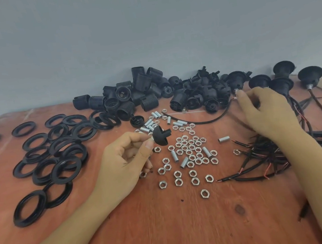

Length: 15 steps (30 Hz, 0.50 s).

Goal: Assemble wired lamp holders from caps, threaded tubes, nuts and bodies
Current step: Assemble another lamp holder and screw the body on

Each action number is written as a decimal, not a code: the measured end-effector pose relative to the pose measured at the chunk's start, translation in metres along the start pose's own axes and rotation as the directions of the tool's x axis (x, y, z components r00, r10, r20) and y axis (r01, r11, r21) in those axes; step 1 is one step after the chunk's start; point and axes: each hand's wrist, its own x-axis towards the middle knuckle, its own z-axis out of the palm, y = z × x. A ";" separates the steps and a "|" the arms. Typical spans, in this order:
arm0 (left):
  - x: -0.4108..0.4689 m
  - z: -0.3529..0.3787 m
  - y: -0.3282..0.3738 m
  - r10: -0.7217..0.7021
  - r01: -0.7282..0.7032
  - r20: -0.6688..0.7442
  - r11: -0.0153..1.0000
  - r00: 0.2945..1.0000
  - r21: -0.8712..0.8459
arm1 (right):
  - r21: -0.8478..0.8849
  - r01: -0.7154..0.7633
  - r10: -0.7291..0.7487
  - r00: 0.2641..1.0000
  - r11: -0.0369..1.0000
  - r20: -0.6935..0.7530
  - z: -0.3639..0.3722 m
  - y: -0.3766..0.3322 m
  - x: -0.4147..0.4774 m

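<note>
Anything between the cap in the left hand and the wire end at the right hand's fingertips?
Nothing tall. The left hand pinches the cap; between it and the wire end at the right hand lie only loose tubes and nuts, flat on the table.

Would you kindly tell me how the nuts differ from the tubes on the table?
The nuts are short hexagonal rings; the tubes are longer round cylinders. Most nuts lie flat, hole up; the tubes lie on their sides. Most nuts cluster nearer the person; most tubes lie farther back. Both are silvery metal and lie loose on the table.
</note>
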 end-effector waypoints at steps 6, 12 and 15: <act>-0.001 0.000 0.001 0.002 -0.002 0.004 1.000 1.000 0.003 | -0.365 -0.376 0.400 0.916 0.851 -0.012 -0.019 0.014 0.008; -0.001 0.000 0.000 0.007 -0.008 0.020 1.000 1.000 0.019 | -0.488 -0.342 0.414 0.909 0.803 0.044 -0.010 0.019 0.019; -0.001 -0.001 -0.001 0.017 -0.017 0.027 1.000 1.000 0.019 | -0.503 -0.340 0.435 0.897 0.795 0.080 -0.005 0.018 0.028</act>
